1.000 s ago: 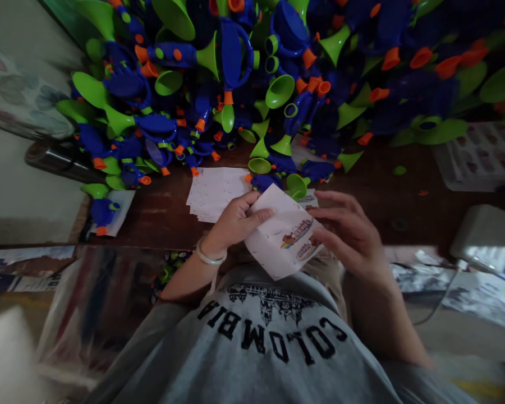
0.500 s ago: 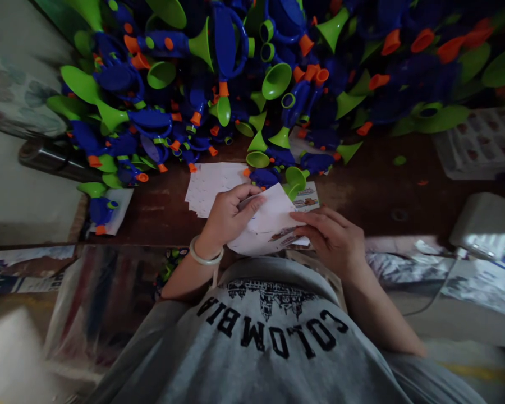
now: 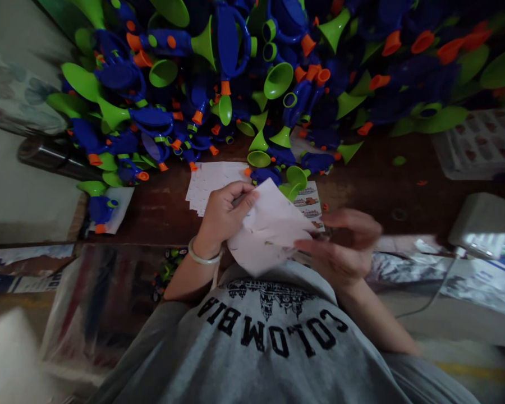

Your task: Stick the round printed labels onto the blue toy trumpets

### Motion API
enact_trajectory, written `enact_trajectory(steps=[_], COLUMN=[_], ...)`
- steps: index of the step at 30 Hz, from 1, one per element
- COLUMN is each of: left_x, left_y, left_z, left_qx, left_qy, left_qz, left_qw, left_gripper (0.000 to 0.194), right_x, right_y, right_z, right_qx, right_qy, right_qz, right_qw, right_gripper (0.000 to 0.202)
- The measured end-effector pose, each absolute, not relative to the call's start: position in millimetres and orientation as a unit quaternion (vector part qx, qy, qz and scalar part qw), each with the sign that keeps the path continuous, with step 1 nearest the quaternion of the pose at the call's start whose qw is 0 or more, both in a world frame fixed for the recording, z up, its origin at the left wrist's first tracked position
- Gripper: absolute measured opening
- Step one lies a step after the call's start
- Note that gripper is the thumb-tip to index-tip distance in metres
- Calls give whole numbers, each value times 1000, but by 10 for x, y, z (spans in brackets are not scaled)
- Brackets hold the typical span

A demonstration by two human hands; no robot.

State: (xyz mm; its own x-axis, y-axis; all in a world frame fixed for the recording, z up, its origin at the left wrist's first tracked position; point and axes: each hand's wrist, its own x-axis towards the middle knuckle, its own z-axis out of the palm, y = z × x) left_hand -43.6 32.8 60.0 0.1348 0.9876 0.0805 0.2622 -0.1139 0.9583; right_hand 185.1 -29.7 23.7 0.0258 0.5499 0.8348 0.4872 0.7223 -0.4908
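Observation:
My left hand [image 3: 227, 216], with a pale bangle on its wrist, grips the upper left edge of a sheet of white paper [image 3: 271, 219] between thumb and fingers. The sheet is bent and partly blurred, held just in front of my shirt. At its right edge is my right hand [image 3: 347, 241], smeared by motion, with finger and thumb apart; whether a fingertip touches the paper I cannot tell. Behind the sheet lies a printed sheet with small pictures [image 3: 309, 202]. A stack of white sheets [image 3: 210, 177] is on the table left of it.
A large heap of blue, green and orange toy trumpets [image 3: 231, 45] covers the back of the brown table [image 3: 164, 207]. A dark cylinder [image 3: 59, 157] lies at left. At right are a white box [image 3: 486, 224] with a cable and packed printed sheets [image 3: 480, 143].
My right hand has moved right and its fingers have spread from the paper's edge. The held paper has turned and dropped lower, its printed part no longer showing clearly. My left hand shifted slightly left.

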Motion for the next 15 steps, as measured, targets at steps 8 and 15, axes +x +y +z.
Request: enact_trajectory(steps=[8,15], left_x=[-535,-561], left_y=[376,353], left_z=[645,617], left_qx=[608,617], left_qy=[520,513], left_qz=[451,455], left_qw=[395,387], left_gripper=[21,20], right_x=[1960,1896], right_y=[-330,-371], right_z=[117,52], right_qx=[-387,-375], right_qy=[-673,-681], right_qz=[290,294], right_qw=[560,556], right_gripper=[80,83])
